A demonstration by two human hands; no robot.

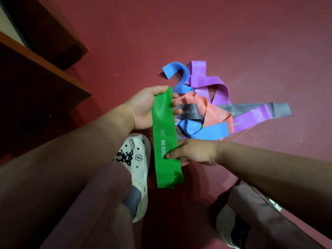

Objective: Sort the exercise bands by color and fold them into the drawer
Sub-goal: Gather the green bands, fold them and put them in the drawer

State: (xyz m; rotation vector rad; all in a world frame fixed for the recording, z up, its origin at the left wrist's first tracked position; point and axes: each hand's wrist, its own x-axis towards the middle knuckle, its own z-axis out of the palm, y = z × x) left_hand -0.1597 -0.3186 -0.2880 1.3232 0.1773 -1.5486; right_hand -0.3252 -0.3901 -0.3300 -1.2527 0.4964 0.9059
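red floor (215,33), wooden drawers (45,65) at left, green band (165,141) held flat above a white clog (138,159), left hand (143,108) fingers clamped on its top, right hand (194,151) pinching its middle, tangled bands (212,108) on the floor just beyond

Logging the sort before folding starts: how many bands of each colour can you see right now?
Green: 1, held in both hands
Blue: 2, as far as the tangle shows
Purple: 2
Grey: 2
Salmon: 1
Total: 8, though overlaps in the pile make this approximate.
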